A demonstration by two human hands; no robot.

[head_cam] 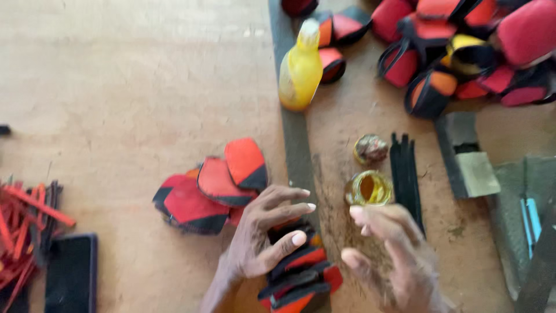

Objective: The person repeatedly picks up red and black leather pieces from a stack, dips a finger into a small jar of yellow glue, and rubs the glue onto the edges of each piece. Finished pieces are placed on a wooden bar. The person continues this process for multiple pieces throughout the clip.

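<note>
My left hand [263,232] rests with fingers spread on a row of red and black shaped pieces [301,275] at the bottom centre. Its fingertips point right, toward a dark strip [295,139] on the work surface. Blurred and empty, my right hand [388,255] hovers just right of it with the fingers apart, below a small open glass jar [369,188] of yellow liquid. The jar's lid [370,149] lies just above the jar. A loose pile of red and black pieces [211,188] lies left of my left hand.
A yellow plastic bottle [301,66] stands at the top centre. A heap of red, orange and black pieces [457,49] fills the top right. Black strips [405,171] lie right of the jar, grey blocks [469,156] further right. Red strips [23,232] and a dark slab [72,272] lie at left.
</note>
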